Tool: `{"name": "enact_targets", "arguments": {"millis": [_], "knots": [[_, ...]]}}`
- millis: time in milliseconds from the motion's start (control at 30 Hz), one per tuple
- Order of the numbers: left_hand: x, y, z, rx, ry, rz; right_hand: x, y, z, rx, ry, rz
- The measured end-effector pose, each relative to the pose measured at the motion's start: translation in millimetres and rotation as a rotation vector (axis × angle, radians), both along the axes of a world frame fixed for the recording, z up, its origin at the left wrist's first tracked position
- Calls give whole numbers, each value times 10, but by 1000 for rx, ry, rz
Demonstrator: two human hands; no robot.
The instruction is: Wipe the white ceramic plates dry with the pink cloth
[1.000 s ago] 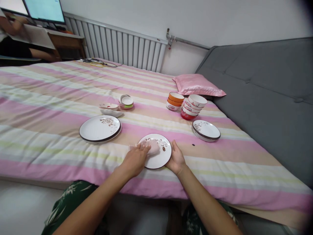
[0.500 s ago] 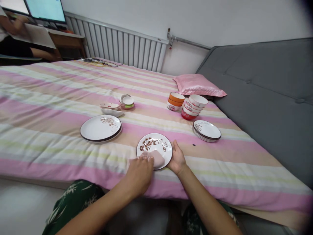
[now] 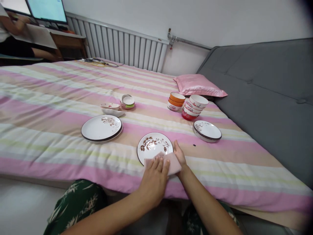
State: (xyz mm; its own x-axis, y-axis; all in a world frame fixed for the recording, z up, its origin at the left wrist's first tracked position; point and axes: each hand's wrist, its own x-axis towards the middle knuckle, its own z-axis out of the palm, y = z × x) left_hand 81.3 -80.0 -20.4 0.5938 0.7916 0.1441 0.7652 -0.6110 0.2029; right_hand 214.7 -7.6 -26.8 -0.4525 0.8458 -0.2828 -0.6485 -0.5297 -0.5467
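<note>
A white plate (image 3: 151, 147) with a dark rim and brown flower pattern is tilted up toward me near the bed's front edge. My right hand (image 3: 180, 158) grips it by its right side, thumb up along the rim; the other fingers are hidden behind the plate and cloth. Under the fingers of my left hand (image 3: 156, 176) is a folded pale pink cloth (image 3: 174, 164), pressed on the plate's lower right part. The cloth covers that part of the rim and reaches my right hand.
Oval plates (image 3: 100, 128) lie stacked at left, with small dishes (image 3: 112, 112) and little bowls (image 3: 127, 100) behind. On the right stand orange bowls (image 3: 176, 100), patterned bowls (image 3: 195, 107) and round plates (image 3: 207, 130). Farther back are a pink pillow (image 3: 199, 85) and cables (image 3: 100, 62). A person (image 3: 14, 32) sits at a desk.
My left hand has slid the cloth right across the plate, from its lower left to its lower right edge. My right hand keeps its hold on the plate.
</note>
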Motion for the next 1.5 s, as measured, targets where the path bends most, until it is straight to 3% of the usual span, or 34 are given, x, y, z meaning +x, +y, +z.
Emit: {"name": "enact_targets", "arguments": {"millis": [300, 433, 667, 867, 1033, 1500], "knots": [[36, 113, -61, 38, -118, -67, 121, -14, -37, -102, 109, 235], [21, 182, -70, 35, -156, -106, 148, -19, -63, -130, 151, 275], [35, 300, -54, 36, -185, -104, 119, -16, -113, -171, 205, 91], [77, 440, -32, 76, -159, -56, 69, -54, -107, -118, 202, -161], [89, 568, -53, 145, -134, -10, 22, -50, -77, -78, 153, -238], [-13, 762, -27, 201, -75, 106, -35, 8, -64, 65, 169, -132]]}}
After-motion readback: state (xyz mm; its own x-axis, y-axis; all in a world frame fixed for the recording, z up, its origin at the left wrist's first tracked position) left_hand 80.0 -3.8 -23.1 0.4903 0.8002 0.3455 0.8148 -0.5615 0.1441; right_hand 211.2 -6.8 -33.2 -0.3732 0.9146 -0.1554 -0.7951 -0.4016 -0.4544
